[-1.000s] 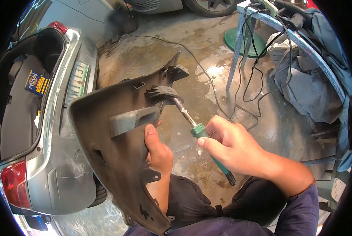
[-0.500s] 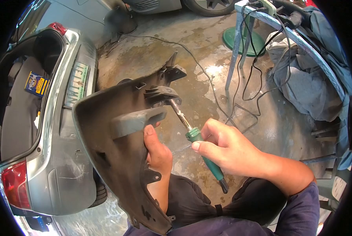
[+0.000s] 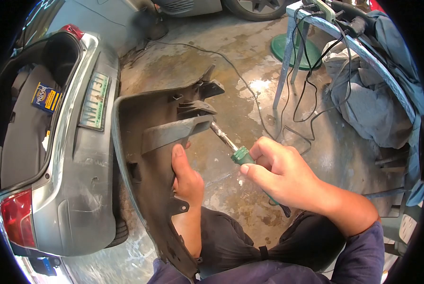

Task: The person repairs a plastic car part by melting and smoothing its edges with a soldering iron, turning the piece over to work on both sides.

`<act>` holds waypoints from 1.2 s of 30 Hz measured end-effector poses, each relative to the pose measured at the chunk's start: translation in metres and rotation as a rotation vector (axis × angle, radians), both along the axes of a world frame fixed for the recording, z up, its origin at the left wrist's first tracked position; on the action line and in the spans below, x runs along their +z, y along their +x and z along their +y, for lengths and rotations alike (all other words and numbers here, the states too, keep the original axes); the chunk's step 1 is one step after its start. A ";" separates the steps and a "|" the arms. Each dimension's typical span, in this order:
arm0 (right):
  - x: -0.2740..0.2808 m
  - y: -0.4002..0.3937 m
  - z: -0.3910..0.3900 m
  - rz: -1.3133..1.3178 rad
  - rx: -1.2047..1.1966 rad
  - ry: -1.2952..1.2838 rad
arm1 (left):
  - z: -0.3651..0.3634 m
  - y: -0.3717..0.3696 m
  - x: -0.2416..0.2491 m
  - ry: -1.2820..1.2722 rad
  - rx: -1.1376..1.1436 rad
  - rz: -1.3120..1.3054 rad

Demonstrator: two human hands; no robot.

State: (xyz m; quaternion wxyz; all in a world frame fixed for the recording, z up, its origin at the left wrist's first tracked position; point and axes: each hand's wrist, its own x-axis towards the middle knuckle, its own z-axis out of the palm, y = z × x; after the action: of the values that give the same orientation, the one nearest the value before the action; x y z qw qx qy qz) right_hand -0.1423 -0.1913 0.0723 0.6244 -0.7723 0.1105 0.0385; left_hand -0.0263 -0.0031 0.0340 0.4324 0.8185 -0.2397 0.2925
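A dark plastic bumper piece (image 3: pixel 150 170) with brackets and mounting tabs is held up in front of me, its inner side toward me. My left hand (image 3: pixel 187 177) grips it by its right edge, thumb on the inner face and fingers mostly hidden behind. Wrapped round the green handle of a soldering iron (image 3: pixel 242 155), my right hand (image 3: pixel 280 173) holds it at a slant. The iron's metal barrel points up and left to the bracket (image 3: pixel 195 108) on the piece. Its tip is hidden behind a protruding arm, so contact cannot be made out.
A silver car (image 3: pixel 82 189) with its boot open stands at the left. A blue and yellow box (image 3: pixel 46 98) lies inside it. Cables (image 3: pixel 240 75) run across the stained floor. At the right are a worn blue table (image 3: pixel 363 49), a green round base (image 3: pixel 295 51) and grey cloth (image 3: pixel 363 104).
The bumper piece has turned and its left edge has shifted right. My right hand and the soldering iron have moved slightly right, and the iron's tip has slipped out of sight behind the protruding arm.
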 end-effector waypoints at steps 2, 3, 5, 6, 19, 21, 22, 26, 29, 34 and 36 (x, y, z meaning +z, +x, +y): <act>-0.002 0.000 0.001 -0.028 -0.011 -0.008 | -0.001 0.004 -0.004 -0.054 -0.037 -0.015; -0.003 0.000 0.000 -0.032 -0.009 -0.019 | -0.002 0.005 -0.004 -0.087 -0.058 -0.014; -0.004 0.000 0.000 -0.040 -0.005 -0.043 | -0.005 0.005 -0.002 -0.144 -0.097 -0.004; -0.003 0.000 0.000 -0.042 -0.005 -0.039 | -0.006 0.006 -0.002 -0.152 -0.111 -0.010; -0.002 -0.002 0.001 -0.044 0.014 -0.040 | 0.002 0.015 -0.020 -0.177 -0.185 -0.078; -0.002 -0.002 0.001 -0.050 0.016 -0.048 | 0.002 0.015 -0.022 -0.181 -0.189 -0.072; -0.001 -0.002 0.001 -0.052 0.016 -0.051 | 0.002 0.015 -0.023 -0.184 -0.191 -0.074; 0.001 -0.003 0.000 -0.043 0.042 -0.070 | 0.005 0.018 -0.026 -0.181 -0.195 -0.073; -0.002 -0.004 0.000 -0.060 0.003 -0.036 | 0.011 0.020 -0.030 -0.134 -0.189 -0.088; 0.003 -0.005 -0.012 -0.122 -0.050 -0.265 | 0.036 0.033 -0.052 0.043 -0.164 -0.103; -0.001 -0.004 -0.019 -0.190 -0.052 -0.341 | 0.039 0.034 -0.053 -0.084 -0.227 0.055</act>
State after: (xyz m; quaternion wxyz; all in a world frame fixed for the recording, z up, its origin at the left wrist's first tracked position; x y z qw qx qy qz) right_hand -0.1468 -0.2103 0.0711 0.4929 -0.8639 0.0760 -0.0701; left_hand 0.0074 0.0362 -0.0191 0.5029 0.7752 -0.3063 0.2289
